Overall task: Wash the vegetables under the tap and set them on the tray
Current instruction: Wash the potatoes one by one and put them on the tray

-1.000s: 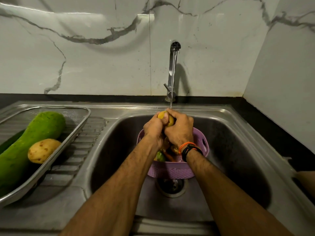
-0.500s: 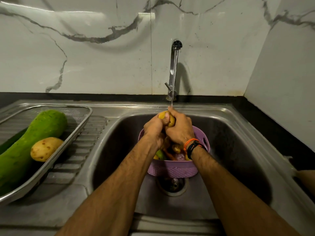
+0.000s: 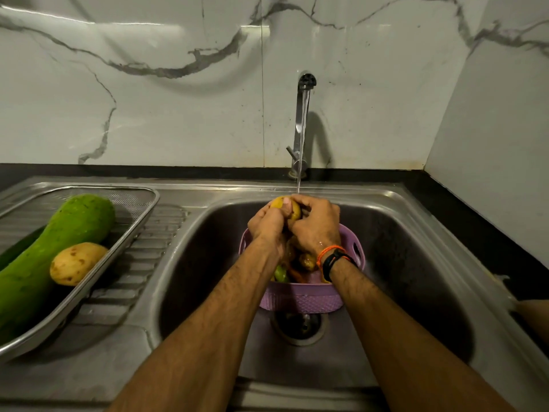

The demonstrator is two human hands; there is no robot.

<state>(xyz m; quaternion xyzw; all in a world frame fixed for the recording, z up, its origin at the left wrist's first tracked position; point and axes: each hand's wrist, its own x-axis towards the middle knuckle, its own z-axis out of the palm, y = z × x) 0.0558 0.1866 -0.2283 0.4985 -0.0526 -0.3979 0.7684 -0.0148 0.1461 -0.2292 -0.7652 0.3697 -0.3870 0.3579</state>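
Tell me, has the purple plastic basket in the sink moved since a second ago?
No. The purple plastic basket still sits just above the sink's round drain.

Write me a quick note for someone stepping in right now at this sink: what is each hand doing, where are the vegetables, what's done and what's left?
Left hand and right hand: both grip one yellow potato under the running tap, above the purple basket in the sink.

Done: a green gourd and another potato lie on the steel tray on the drainboard to the left.

Left: finish rinsing the held potato and set it on the tray. The basket holds more vegetables, partly hidden by the arms; wash and move those too. The tap is on.
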